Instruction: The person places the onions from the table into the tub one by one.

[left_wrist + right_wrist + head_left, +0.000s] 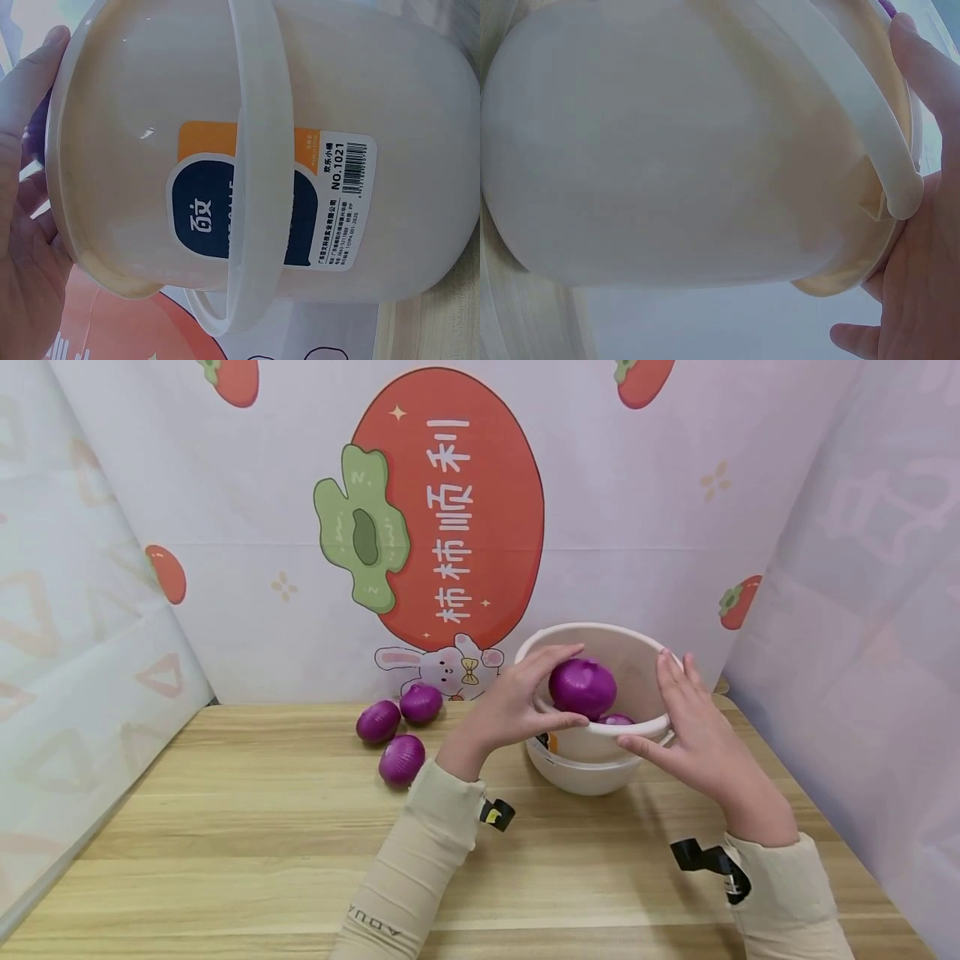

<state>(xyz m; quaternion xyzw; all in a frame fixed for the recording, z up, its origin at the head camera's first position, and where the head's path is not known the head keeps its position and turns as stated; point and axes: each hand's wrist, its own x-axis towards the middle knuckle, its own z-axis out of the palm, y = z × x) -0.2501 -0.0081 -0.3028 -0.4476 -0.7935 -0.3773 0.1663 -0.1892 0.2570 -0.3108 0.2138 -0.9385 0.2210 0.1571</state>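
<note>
A pale plastic bucket (592,772) stands on the table, with a label (345,202) showing in the left wrist view. My left hand (517,702) holds a purple onion (583,687) between thumb and fingers at the mouth of the bucket. Below it, part of another onion (617,719) shows inside; the rest of the inside is hidden. My right hand (701,735) rests against the right side of the bucket's rim, fingers fairly straight and thumb at the front. The handle (855,90) hangs down along the bucket's side.
Three purple onions lie together on the wooden table (247,827) left of the bucket: one at the back (422,702), one to the left (378,722) and one nearer (402,760). A printed cloth backdrop (600,527) rises behind the table.
</note>
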